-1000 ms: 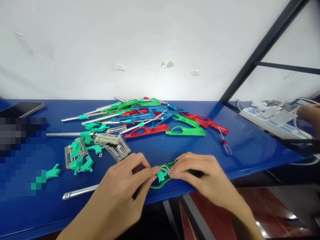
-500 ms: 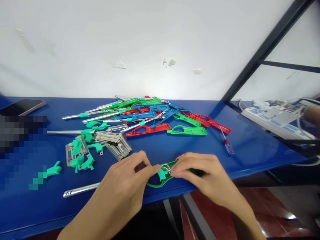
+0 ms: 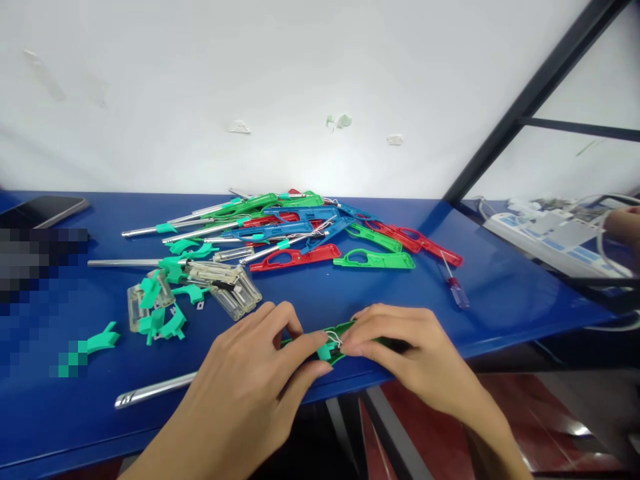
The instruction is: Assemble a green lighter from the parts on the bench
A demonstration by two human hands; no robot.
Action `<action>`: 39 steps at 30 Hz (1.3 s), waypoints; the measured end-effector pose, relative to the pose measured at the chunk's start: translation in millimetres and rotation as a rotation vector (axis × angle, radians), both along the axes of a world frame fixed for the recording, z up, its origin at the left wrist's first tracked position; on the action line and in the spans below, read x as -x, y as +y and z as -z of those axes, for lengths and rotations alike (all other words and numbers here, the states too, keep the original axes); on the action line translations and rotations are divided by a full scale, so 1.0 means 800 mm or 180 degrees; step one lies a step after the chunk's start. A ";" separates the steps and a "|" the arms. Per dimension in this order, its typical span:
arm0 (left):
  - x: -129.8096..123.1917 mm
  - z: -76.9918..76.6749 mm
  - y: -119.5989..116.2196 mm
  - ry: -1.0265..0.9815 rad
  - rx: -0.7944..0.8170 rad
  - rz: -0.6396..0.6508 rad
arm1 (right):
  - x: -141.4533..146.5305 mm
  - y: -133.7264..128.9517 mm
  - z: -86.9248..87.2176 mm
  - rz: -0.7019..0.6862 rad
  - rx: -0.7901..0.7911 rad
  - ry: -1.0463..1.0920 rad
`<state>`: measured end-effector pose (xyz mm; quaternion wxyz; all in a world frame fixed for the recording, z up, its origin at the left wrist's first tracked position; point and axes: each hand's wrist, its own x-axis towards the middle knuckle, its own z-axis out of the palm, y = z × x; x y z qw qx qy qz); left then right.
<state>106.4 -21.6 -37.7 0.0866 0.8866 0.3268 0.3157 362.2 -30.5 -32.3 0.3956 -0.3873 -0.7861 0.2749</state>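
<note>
At the table's near edge, a green lighter casing [image 3: 344, 328] lies open side up between my hands. A teal trigger [image 3: 327, 351] and thin white wires [image 3: 334, 337] show inside it. My left hand [image 3: 255, 373] is closed over the casing's left part, thumb and forefinger at the trigger. From under this hand a silver metal tube [image 3: 155, 389] sticks out to the left. My right hand [image 3: 417, 347] grips the casing's right end, its fingertips pressed together beside the wires. The fingers hide most of the casing.
Lighter casings in red, green [image 3: 375, 259] and blue, some with metal tubes, are heaped at the back. Clear fuel tanks [image 3: 230, 297] and teal triggers [image 3: 173, 323] lie at left. A screwdriver [image 3: 457, 291] rests at right. A phone [image 3: 45, 210] is far left; another person's hand [image 3: 624, 227] shows far right.
My left thumb has moved down to the casing's near side, under the trigger. The metal tube's tip has shifted slightly left and down. My right hand has stayed in place.
</note>
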 end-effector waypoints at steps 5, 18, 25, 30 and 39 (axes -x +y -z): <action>0.000 0.001 0.004 -0.0153 0.0142 0.0022 | -0.001 -0.001 -0.001 0.0000 0.0039 0.0010; 0.001 -0.005 -0.003 -0.0072 0.0536 0.0025 | 0.001 -0.001 -0.001 -0.0001 -0.0020 -0.0087; 0.002 0.001 -0.003 -0.0169 0.0418 0.0113 | 0.001 -0.001 0.000 -0.0004 -0.0076 -0.0105; 0.003 0.001 -0.001 -0.0167 0.0209 0.0140 | 0.001 -0.002 0.001 -0.0002 -0.0108 -0.0125; 0.002 0.003 0.002 -0.0147 -0.0045 0.0145 | 0.003 0.000 0.000 0.0016 -0.0133 -0.0139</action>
